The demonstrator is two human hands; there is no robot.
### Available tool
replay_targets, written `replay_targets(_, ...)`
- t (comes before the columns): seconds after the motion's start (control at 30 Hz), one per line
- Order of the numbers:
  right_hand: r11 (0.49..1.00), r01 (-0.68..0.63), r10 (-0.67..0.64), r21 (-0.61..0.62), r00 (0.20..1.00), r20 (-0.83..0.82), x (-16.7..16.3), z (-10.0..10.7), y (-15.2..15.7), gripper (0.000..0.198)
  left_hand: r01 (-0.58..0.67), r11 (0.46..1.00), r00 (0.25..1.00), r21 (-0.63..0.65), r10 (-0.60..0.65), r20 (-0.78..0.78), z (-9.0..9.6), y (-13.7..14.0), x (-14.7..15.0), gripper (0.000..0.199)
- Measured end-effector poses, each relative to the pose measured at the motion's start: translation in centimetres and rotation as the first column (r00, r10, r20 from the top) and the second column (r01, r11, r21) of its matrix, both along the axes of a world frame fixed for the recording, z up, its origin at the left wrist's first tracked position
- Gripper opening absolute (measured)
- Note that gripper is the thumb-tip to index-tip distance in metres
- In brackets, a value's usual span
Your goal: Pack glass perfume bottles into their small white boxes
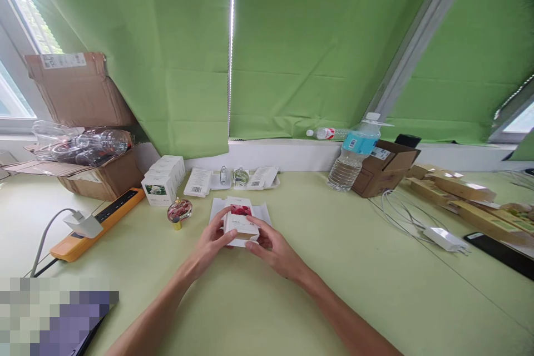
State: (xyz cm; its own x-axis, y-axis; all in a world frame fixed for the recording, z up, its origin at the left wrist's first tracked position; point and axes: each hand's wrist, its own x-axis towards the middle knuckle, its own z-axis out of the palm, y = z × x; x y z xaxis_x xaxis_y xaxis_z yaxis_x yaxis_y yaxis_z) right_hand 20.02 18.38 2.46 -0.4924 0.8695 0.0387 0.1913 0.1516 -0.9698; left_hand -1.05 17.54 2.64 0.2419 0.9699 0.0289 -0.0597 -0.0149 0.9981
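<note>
Between my two hands is a small white cardboard box (242, 225) with a red flower picture, its near end open. My left hand (213, 236) grips its left side, thumb toward the near edge. On the right side, my right hand (271, 245) closes round the box with fingers on top and thumb at the near corner. Under and behind it lies a white unfolded sheet or carton (262, 213). Left of my hands stands a round perfume bottle (180, 210) with pinkish contents, a gold cap (177, 225) beside its base.
White boxes (161, 186) stand in a row at back left, near flattened cartons (198, 182) and a clear round bottle (241, 177). An orange power strip (100, 225) lies left. A large water bottle (348, 158), cardboard box (381, 169) and white charger (444, 239) are right.
</note>
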Motion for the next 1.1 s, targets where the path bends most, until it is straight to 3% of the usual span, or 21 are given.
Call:
replay_targets(0.63, 1.0, -0.006, 0.006, -0.002, 1.0, -0.029, -0.07, 0.22, -0.2, 0.071, 0.054, 0.999, 0.999, 0.004, -0.054, 0.002, 0.27, -0.18, -0.06, 0.077)
replay_targets(1.1, 1.0, -0.009, 0.009, 0.016, 1.0, -0.018, 0.01, -0.05, -0.1, 0.065, 0.012, 1.0, 1.0, -0.029, -0.012, 0.001, -0.01, -0.04, 0.05, 0.075)
